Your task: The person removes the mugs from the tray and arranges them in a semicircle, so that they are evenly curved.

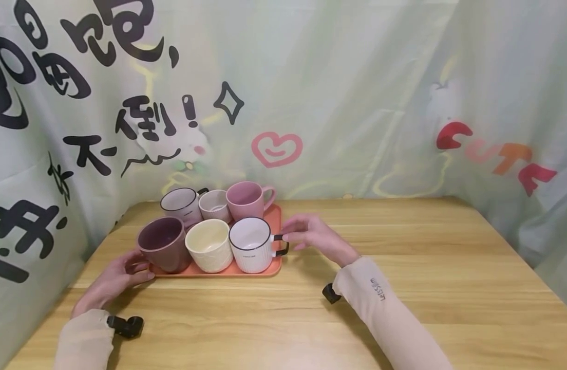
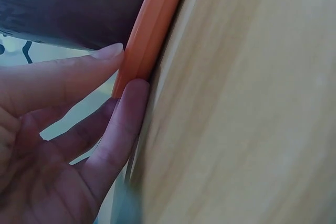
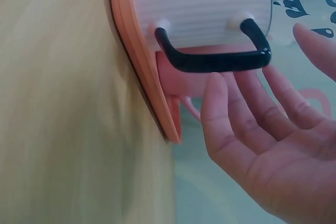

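An orange tray (image 1: pixel 214 274) holds several cups in two rows. In front are a dark mauve cup (image 1: pixel 165 246), a cream cup (image 1: pixel 210 246) and a white ribbed mug (image 1: pixel 251 252) with a black rim and handle. Behind them sit a black-rimmed mug (image 1: pixel 179 203), a small pale cup (image 1: pixel 214 205) and a pink mug (image 1: pixel 245 203). My left hand (image 1: pixel 114 280) pinches the tray's front left corner; thumb and finger meet its orange edge (image 2: pixel 149 30) in the left wrist view. At the right, my right hand (image 1: pixel 313 237) has loosely bent fingers beside the white mug's black handle (image 3: pixel 218 62).
The tray stands at the far left of a wooden table (image 1: pixel 357 318), close to its back edge. A printed curtain (image 1: pixel 348 103) hangs behind the table and along the left. Black wrist cameras (image 1: pixel 126 327) sit on both sleeves.
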